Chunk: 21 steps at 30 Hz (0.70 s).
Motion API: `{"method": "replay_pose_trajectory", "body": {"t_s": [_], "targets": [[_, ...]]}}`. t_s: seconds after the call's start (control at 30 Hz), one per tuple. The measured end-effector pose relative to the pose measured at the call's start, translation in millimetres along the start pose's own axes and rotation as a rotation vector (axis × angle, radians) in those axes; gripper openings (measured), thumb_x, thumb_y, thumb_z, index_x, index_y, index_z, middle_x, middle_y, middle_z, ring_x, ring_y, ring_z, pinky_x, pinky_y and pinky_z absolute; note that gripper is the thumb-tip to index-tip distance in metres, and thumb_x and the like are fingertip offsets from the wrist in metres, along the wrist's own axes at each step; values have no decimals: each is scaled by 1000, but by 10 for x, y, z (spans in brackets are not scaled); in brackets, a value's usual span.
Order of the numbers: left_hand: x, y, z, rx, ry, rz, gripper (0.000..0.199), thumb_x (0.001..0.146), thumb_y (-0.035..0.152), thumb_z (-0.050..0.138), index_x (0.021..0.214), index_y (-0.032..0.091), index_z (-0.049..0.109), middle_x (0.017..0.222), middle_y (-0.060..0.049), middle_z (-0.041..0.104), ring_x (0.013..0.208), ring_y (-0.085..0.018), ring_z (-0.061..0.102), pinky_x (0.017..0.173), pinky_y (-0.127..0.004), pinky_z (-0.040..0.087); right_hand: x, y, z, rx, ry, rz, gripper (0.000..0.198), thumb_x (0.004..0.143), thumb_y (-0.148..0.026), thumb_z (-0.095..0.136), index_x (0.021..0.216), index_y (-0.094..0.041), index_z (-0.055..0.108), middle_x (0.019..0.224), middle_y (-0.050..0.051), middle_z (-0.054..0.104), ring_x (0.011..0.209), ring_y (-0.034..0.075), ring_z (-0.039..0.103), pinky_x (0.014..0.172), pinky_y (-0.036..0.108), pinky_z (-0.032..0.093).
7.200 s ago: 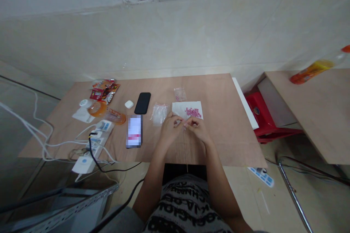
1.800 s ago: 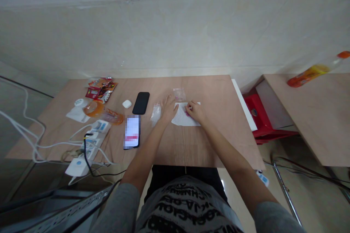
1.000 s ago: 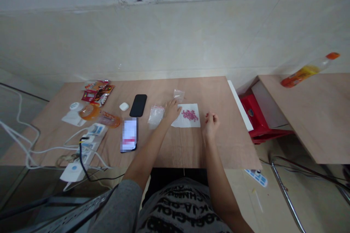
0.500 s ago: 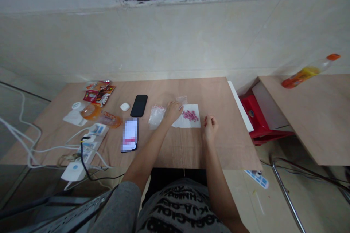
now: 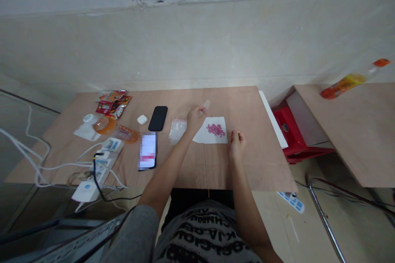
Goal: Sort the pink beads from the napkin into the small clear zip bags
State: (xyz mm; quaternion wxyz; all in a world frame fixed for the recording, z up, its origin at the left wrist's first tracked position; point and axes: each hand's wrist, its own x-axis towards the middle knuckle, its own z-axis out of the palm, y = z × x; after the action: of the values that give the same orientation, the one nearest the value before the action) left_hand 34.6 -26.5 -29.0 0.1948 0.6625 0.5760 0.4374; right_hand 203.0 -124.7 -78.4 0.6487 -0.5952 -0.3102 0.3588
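Between the fingers of my left hand [image 5: 195, 118] is a small clear plastic bag [image 5: 206, 105], raised above the table behind the paper. A white sheet of paper [image 5: 202, 135] lies in front of me with a cluster of small pink beads [image 5: 215, 130] on its right part. My right hand [image 5: 237, 143] rests just right of the paper, its fingers curled together; what they hold, if anything, is too small to make out. Left of my left wrist lies a stack of clear zip bags [image 5: 177, 130], partly covered by the forearm.
To the left are a black phone [image 5: 158, 118], a lit phone [image 5: 147, 151], a white case [image 5: 142, 119], an orange drink bottle [image 5: 115, 128], snack wrappers [image 5: 112, 104] and a power strip [image 5: 98, 168] with cables. A red stool [image 5: 291, 135] stands between the tables; another bottle [image 5: 344, 85] lies right.
My left hand has lifted the small clear bag off the table, moving up and away from the paper's left edge. My right hand stays in place.
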Motion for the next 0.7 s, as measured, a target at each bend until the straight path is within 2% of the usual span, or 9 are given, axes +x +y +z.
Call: {"method": "replay_pose_trajectory", "body": {"t_s": [0.2, 0.33, 0.43, 0.53, 0.7], "targets": [[-52, -136, 159, 143, -271, 30, 21, 85, 11, 52, 98, 17, 68, 106, -7, 70, 102, -18, 64, 94, -32, 49, 11, 11, 6, 19, -7, 19, 44, 81, -60, 55, 64, -22, 44, 55, -7, 41, 48, 9, 34, 47, 24, 27], [-146, -76, 140, 210, -333, 77, 25, 89, 12, 46, 100, 19, 68, 106, -6, 70, 102, -18, 64, 94, -32, 49, 8, 1, -17, 35, 3, 36, 42, 81, -59, 56, 64, -22, 44, 55, -7, 41, 48, 9, 34, 47, 24, 26], [-212, 42, 50, 215, -309, 99, 25, 90, 13, 46, 99, 19, 68, 103, -5, 70, 100, -19, 64, 94, -34, 48, -6, -4, -25, 33, 9, 34, 42, 81, -57, 57, 64, -21, 44, 55, -7, 41, 49, 9, 34, 48, 24, 27], [-258, 150, -69, 107, -214, 82, 22, 88, 11, 49, 96, 17, 68, 99, -6, 71, 93, -17, 66, 89, -32, 50, -14, 4, -15, 16, 10, 36, 42, 81, -58, 56, 64, -21, 44, 56, -6, 42, 50, 10, 36, 49, 24, 29], [-296, 238, -246, -145, -45, -84, 17, 85, 13, 55, 95, 19, 68, 96, -5, 72, 84, -15, 67, 75, -26, 52, -15, 41, 20, -13, 0, 43, 46, 80, -63, 54, 64, -22, 43, 55, -6, 41, 50, 10, 36, 50, 25, 30]]}}
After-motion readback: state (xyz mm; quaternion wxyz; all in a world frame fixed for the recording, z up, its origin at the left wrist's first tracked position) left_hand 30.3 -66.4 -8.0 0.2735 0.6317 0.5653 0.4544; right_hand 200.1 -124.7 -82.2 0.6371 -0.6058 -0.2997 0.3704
